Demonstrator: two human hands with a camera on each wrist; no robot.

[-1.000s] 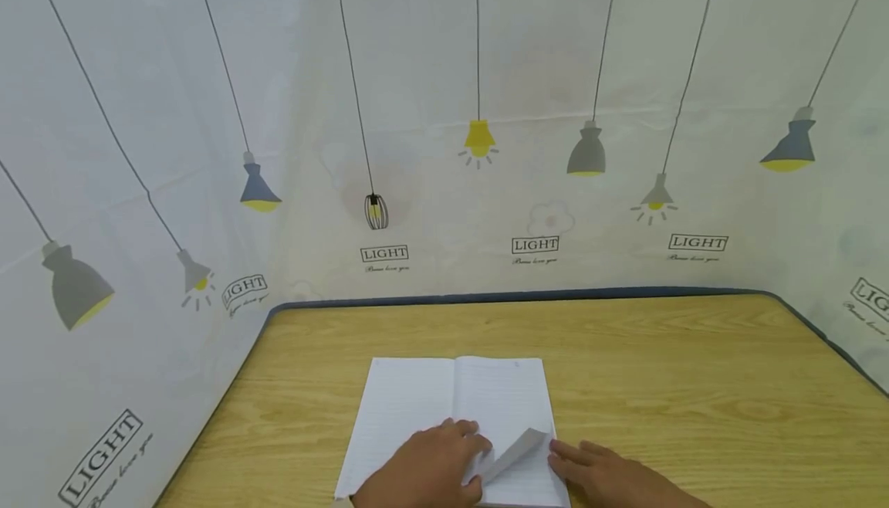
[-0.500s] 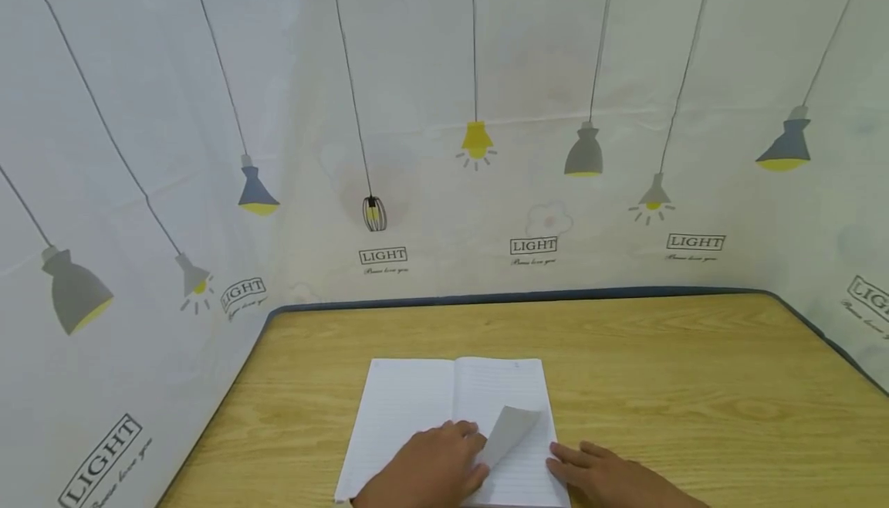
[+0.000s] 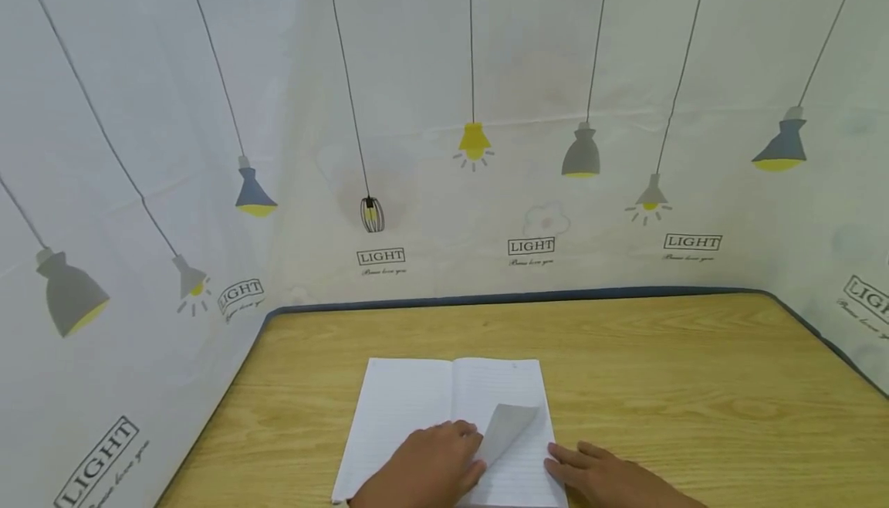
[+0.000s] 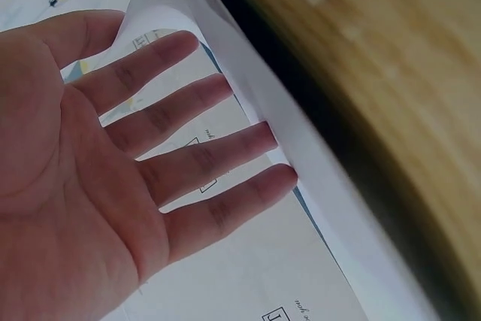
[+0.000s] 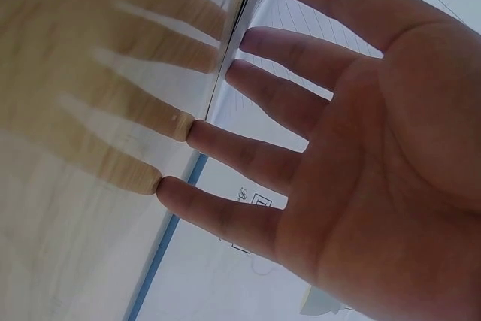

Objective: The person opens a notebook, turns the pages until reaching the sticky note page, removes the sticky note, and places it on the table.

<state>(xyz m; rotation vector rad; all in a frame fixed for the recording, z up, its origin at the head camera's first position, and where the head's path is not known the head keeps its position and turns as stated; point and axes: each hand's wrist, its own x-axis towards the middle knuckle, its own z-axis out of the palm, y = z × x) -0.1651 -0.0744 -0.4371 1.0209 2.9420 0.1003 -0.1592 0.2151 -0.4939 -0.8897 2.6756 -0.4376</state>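
An open notebook [image 3: 399, 408] with white lined pages lies on the wooden table. Over its middle rests my left hand [image 3: 430, 458]; in the left wrist view its fingers are straight, their tips touching the paper. Right beside its thumb, a page corner [image 3: 510, 419] of the right-hand side stands lifted and folded back leftward. The thumb tip is right at the curl of this paper [image 4: 161, 5] in the left wrist view. My right hand [image 3: 604, 473] lies at the notebook's right edge. Its fingers are extended, with two tips at the page edge and two on the tabletop in the right wrist view.
The wooden table [image 3: 694, 384] extends behind and to both sides of the notebook, with a dark blue edge strip [image 3: 444, 301] along the back. White cloth walls [image 3: 430, 52] printed with hanging lamps enclose it at the back and sides.
The lifted page corner has opened from a narrow fold into a wider flap, its tip moving up and left. Both hands stay nearly in place; the left thumb has moved slightly up.
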